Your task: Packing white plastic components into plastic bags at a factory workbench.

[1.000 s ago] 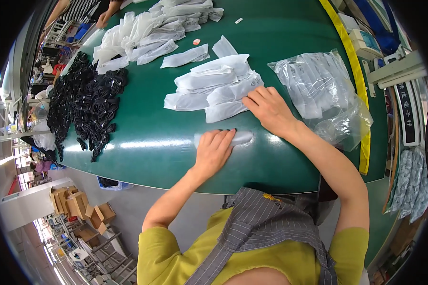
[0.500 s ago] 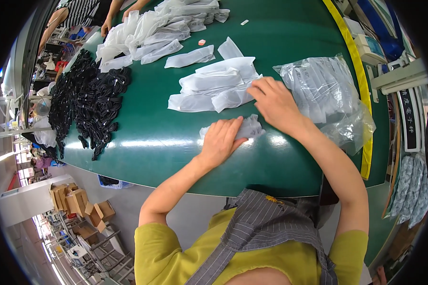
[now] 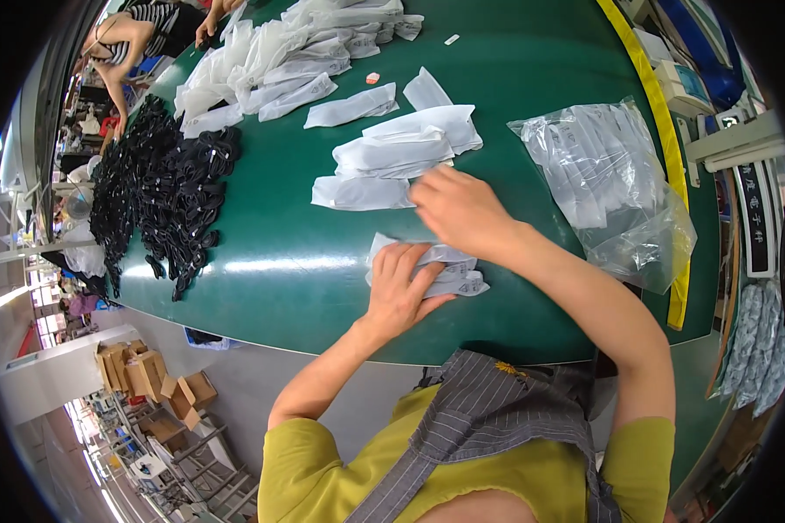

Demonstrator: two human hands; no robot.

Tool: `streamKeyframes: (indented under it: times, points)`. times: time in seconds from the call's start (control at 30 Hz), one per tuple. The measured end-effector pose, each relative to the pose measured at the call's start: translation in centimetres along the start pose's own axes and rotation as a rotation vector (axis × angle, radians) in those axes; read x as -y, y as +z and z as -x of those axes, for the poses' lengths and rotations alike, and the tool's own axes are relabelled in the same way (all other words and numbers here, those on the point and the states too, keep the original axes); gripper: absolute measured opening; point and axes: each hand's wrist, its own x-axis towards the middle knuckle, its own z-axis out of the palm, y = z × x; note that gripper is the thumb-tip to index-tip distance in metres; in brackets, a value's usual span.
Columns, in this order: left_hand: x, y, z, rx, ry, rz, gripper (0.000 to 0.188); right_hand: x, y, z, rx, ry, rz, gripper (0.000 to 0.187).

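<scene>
My left hand [image 3: 399,292] rests over a small bundle of frosted plastic bags [image 3: 462,279] near the table's front edge, its fingers curled over them and its thumb along the near side. Dark printed marks show on the bags' right ends. Just beyond, my right hand [image 3: 467,213] has its fingers bent together at the right end of a filled frosted bag [image 3: 358,193]; the fingertips are partly hidden. That bag is the nearest of a loose group of frosted bags [image 3: 392,150] lying flat on the green table [image 3: 296,305].
A clear plastic bag [image 3: 597,166] filled with frosted packets lies at the right, beside a yellow edge strip [image 3: 657,113]. Black cables [image 3: 187,187] are heaped at the left. More frosted bags [image 3: 279,61] pile up at the back, near another person's arm [image 3: 118,74].
My left hand has come nearer to me, and the bundle under it has grown by a bag from the group. My right hand has moved left and nearer, onto another bag's end.
</scene>
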Motion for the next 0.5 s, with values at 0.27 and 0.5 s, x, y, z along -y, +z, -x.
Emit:
streamKeyframes:
  times: [0.27,0.5]
  points:
    - [2.5,-3.7,0.6,0.086,-0.169,-0.174,0.072,-0.7,1.9,-1.5,0.203,0.022,-0.086,0.024]
    - [3.5,-1.5,-1.0,0.032,-0.051,-0.069,0.084,-2.3,-1.7,-4.2,-0.132,-0.093,0.288,0.034]
